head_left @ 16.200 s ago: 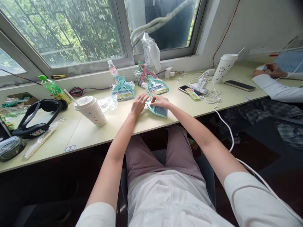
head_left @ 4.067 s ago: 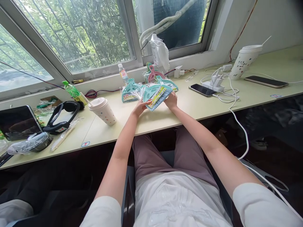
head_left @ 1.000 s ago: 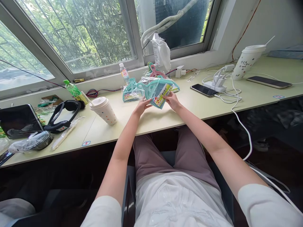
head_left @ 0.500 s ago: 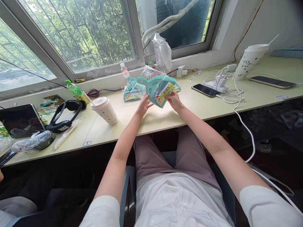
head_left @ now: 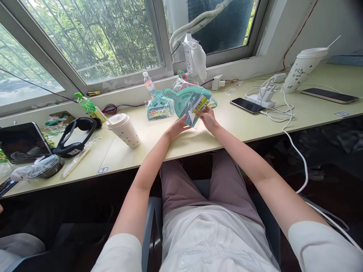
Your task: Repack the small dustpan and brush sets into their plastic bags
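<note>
A wrapped turquoise dustpan and brush set (head_left: pixel 185 101) is held tilted above the desk, its handle to the upper left. My right hand (head_left: pixel 208 119) pinches its lower right edge by the yellow label. At its lower left edge is my left hand (head_left: pixel 178 127), thumb on the front and the other fingers partly behind it. Another wrapped turquoise dustpan set (head_left: pixel 159 106) stands on the desk just behind, to the left. More clear-wrapped items (head_left: pixel 184 84) lie behind the held set, largely hidden by it.
A lidded paper cup (head_left: pixel 124 130), a green bottle (head_left: pixel 87 105) and a headset (head_left: pixel 78 136) are on the left. To the right lie a phone (head_left: pixel 246 105), a charging block with white cables (head_left: pixel 265 96) and a large cup (head_left: pixel 304 70). A small bottle (head_left: pixel 149 85) stands by the window.
My left hand has slid from the set's left side down along its lower edge, toward the label. My right hand keeps its grip. The view has shifted slightly.
</note>
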The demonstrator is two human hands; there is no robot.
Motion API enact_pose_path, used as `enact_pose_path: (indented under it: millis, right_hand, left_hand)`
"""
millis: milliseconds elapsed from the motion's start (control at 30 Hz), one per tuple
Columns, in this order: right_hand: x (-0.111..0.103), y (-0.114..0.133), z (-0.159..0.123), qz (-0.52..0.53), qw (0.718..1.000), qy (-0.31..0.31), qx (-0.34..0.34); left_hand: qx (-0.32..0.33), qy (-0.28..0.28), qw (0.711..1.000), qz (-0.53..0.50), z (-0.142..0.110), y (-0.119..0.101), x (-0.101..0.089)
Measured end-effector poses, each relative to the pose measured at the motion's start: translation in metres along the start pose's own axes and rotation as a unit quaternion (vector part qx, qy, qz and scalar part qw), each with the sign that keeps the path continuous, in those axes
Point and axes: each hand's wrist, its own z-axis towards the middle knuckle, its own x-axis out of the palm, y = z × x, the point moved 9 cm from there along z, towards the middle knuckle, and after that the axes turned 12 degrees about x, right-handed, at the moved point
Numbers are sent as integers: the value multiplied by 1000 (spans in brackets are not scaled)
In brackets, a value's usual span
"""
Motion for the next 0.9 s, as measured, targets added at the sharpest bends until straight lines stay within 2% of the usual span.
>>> enact_pose_path:
  millis: [67, 133, 167, 233, 267, 300, 333, 400, 500, 567, 667, 767, 900]
  right_hand:
    - [-3, 0, 1, -5, 1000, -9, -1]
    - [-6, 0, 1, -4, 1000, -19, 3]
    - [-8, -1, 1, -2, 1000, -24, 7]
    - [-10, -3, 1, 2, 999, -33, 16]
    - [-10, -4, 1, 2, 999, -34, 22]
    - [-9, -6, 1, -1, 999, -34, 29]
    - [-8, -9, 1, -6, 999, -32, 37]
    - [-4, -14, 1, -19, 998, -21, 53]
    - [2, -20, 0, -38, 997, 1, 70]
    - [4, -22, -1, -50, 996, 11, 76]
    - [4, -24, -2, -64, 994, 12, 86]
    - [3, -25, -2, -60, 994, 11, 92]
    - [4, -24, -4, -55, 994, 10, 92]
  left_hand:
    - [29, -69, 995, 60, 3, -6, -15]
    - [63, -187, 966, 169, -1, -18, -39]
    - [86, -261, 932, 238, -8, -29, -51]
    - [145, -390, 829, 374, -28, -58, -64]
    - [176, -425, 775, 433, -37, -71, -63]
    - [207, -432, 732, 485, -42, -82, -57]
    - [235, -414, 702, 529, -43, -89, -47]
    - [271, -320, 674, 608, -35, -91, -22]
    - [278, -160, 658, 681, -19, -75, 13]
    - [269, -90, 659, 697, -13, -62, 27]
    - [265, -45, 658, 704, -11, -55, 33]
    - [260, -37, 655, 709, -14, -59, 32]
    - [240, -1, 695, 678, -13, -60, 36]
